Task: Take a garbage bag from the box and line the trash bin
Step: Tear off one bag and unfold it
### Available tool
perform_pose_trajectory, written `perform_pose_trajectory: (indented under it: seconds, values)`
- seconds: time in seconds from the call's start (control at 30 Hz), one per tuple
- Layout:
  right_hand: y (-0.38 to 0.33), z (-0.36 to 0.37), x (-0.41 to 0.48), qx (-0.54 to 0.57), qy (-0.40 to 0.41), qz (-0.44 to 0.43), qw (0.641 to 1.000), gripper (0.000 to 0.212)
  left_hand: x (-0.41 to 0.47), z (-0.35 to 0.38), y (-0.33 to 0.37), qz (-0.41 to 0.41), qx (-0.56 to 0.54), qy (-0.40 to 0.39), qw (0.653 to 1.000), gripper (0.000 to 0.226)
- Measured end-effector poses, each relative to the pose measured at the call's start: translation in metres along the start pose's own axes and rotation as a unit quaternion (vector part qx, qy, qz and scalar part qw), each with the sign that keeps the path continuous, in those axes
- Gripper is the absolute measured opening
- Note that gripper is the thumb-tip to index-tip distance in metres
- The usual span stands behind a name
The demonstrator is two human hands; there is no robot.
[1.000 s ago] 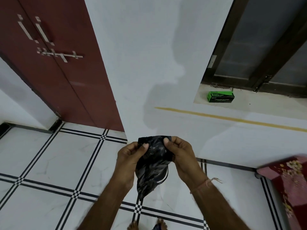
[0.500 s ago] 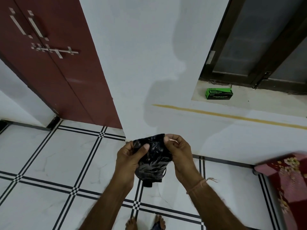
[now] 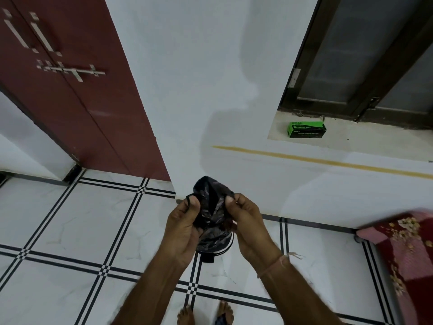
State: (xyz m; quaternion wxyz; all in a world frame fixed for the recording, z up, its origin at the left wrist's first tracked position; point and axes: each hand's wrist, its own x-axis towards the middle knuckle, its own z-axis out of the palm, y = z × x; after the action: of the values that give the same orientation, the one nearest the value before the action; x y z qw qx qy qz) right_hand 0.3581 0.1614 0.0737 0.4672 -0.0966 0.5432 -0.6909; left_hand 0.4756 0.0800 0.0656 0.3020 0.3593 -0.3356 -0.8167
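Right, you are pinching the crumpled black garbage bag [image 3: 212, 221] at chest height with both hands, left hand [image 3: 185, 227] and right hand [image 3: 246, 225] each closed on its top edge. Keep rubbing the layers apart to find the mouth; the green box [image 3: 306, 129] is sitting on the sill, and no bin is showing.
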Motion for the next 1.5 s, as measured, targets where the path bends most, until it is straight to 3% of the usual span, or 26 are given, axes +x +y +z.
perform_pose_trajectory:
  seconds: [0.13, 0.27, 0.37, 0.47, 0.57, 0.63, 0.73, 0.87, 0.93, 1.0, 1.03, 1.07, 1.13, 1.2, 1.37, 1.5]
  values:
    - [0.000, -0.014, 0.021, 0.023, 0.111, 0.066, 0.991, 0.022, 0.005, -0.022, 0.001, 0.033, -0.001, 0.037, 0.999, 0.039]
    - [0.003, -0.016, 0.038, 0.030, 0.181, 0.055, 0.981, 0.030, 0.005, -0.037, -0.008, 0.101, 0.133, 0.075, 0.983, 0.046]
    - [0.000, -0.021, 0.042, -0.015, 0.134, -0.016, 0.991, 0.023, -0.004, -0.047, -0.002, 0.174, 0.303, 0.046, 0.936, 0.031]
    - [-0.012, -0.033, 0.042, -0.052, -0.001, -0.066, 0.996, 0.030, -0.012, -0.068, 0.013, 0.143, 0.381, -0.019, 0.913, 0.022]
    - [-0.025, -0.034, 0.042, -0.110, -0.107, -0.055, 0.987, 0.036, -0.008, -0.042, 0.028, 0.053, 0.356, -0.060, 0.931, 0.064]
    - [-0.030, -0.030, 0.045, -0.139, -0.146, -0.042, 0.979, 0.037, -0.014, -0.029, 0.031, 0.000, 0.333, -0.141, 0.933, 0.051]
    - [-0.041, -0.027, 0.049, -0.162, -0.173, -0.034, 0.971, 0.039, -0.004, -0.008, 0.033, -0.008, 0.329, -0.218, 0.919, 0.035]
    - [-0.052, -0.021, 0.057, -0.164, -0.171, -0.018, 0.971, 0.035, 0.006, 0.000, 0.022, -0.032, 0.274, -0.198, 0.941, 0.022]
    - [-0.048, -0.021, 0.065, -0.252, -0.089, -0.082, 0.960, 0.027, 0.003, 0.011, 0.015, -0.021, 0.232, -0.148, 0.961, 0.020]
    - [-0.040, -0.027, 0.063, -0.369, 0.093, -0.203, 0.902, 0.016, 0.001, 0.016, 0.006, -0.009, 0.192, -0.067, 0.979, 0.019]
    - [-0.037, -0.029, 0.052, -0.361, 0.164, -0.234, 0.888, 0.018, 0.001, 0.017, 0.002, 0.003, 0.176, -0.037, 0.984, 0.020]
    - [-0.033, -0.028, 0.037, -0.324, 0.161, -0.229, 0.904, 0.024, 0.000, 0.018, 0.000, 0.012, 0.166, -0.019, 0.986, 0.022]
    - [-0.024, -0.021, 0.010, -0.212, 0.003, -0.126, 0.969, 0.028, -0.002, 0.024, 0.000, 0.013, 0.147, -0.001, 0.989, 0.023]
    - [-0.008, -0.017, -0.004, -0.159, -0.089, -0.049, 0.982, 0.024, -0.002, 0.025, -0.001, -0.011, 0.124, 0.001, 0.992, 0.025]
    - [0.002, -0.024, 0.003, -0.142, -0.037, -0.063, 0.987, 0.022, 0.001, 0.016, -0.010, -0.035, 0.104, -0.003, 0.994, 0.037]
    - [-0.001, -0.034, 0.008, -0.079, -0.001, -0.010, 0.997, 0.018, 0.004, 0.008, -0.015, -0.050, 0.065, 0.004, 0.997, 0.044]
